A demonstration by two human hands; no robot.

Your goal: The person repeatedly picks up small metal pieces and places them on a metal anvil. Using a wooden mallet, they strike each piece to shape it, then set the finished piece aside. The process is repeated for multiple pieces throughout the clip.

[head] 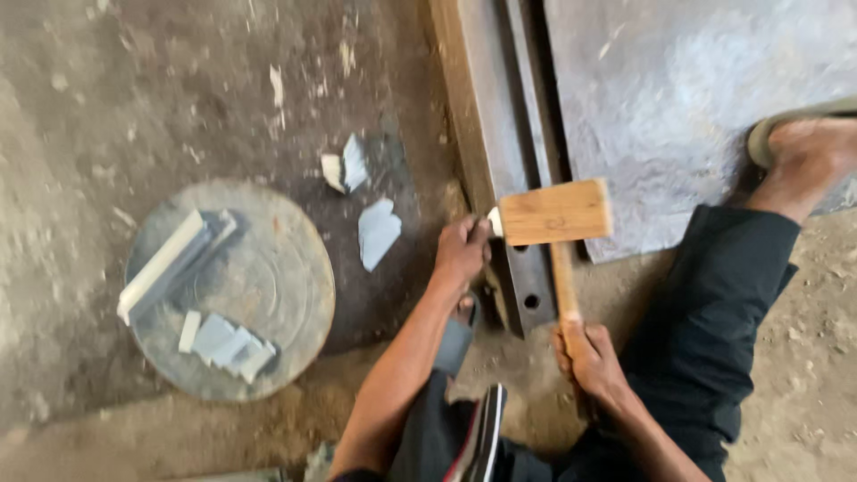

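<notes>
My right hand (pixel 589 359) grips the handle of a wooden mallet (pixel 556 212), whose block head is level with my left hand. My left hand (pixel 461 251) is closed around a small pale piece (pixel 495 220) that sticks out beside the mallet head. Both are over a long grey metal bar (pixel 513 170) with holes, lying next to a wooden strip (pixel 457 107). I am squatting; my legs in dark trousers and my sandalled feet are in view.
A round metal disc (pixel 268 286) on the dirt floor carries a long pale bar (pixel 161 266) and small flat pieces (pixel 228 344). More pale scraps (pixel 378 232) lie on the ground. A large grey metal sheet (pixel 678 98) fills the upper right.
</notes>
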